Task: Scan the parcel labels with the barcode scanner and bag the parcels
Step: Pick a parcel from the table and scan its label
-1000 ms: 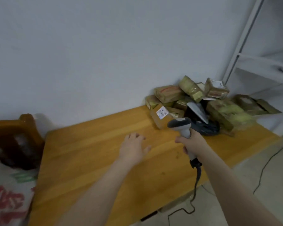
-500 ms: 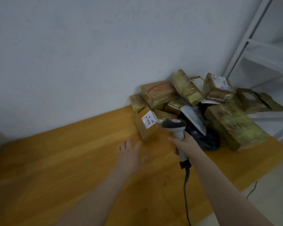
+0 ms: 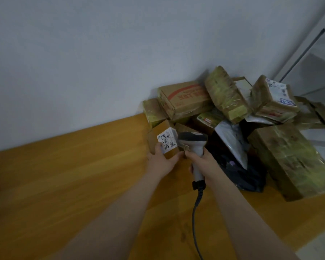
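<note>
A small brown cardboard parcel (image 3: pixel 159 134) with a white barcode label (image 3: pixel 167 140) stands at the front left of a pile of parcels on the wooden table (image 3: pixel 64 175). My left hand (image 3: pixel 162 159) grips this parcel from below, thumb at its left and fingers along its right side. My right hand (image 3: pixel 203 161) holds a grey and white barcode scanner (image 3: pixel 192 140) by its handle, the head right beside the label. The scanner's cable (image 3: pixel 195 218) hangs down toward the table's front edge.
Several taped cardboard parcels (image 3: pixel 184 99) are heaped against the grey wall; a large box (image 3: pixel 293 160) lies at the right. A dark plastic bag (image 3: pixel 238 166) with a pale mailer on it lies between them. A white shelf frame (image 3: pixel 308 44) stands at the far right.
My left hand has moved forward from the bare table and taken hold of the small labelled parcel. The view has shifted right and closer to the pile; the scanner sits beside the label.
</note>
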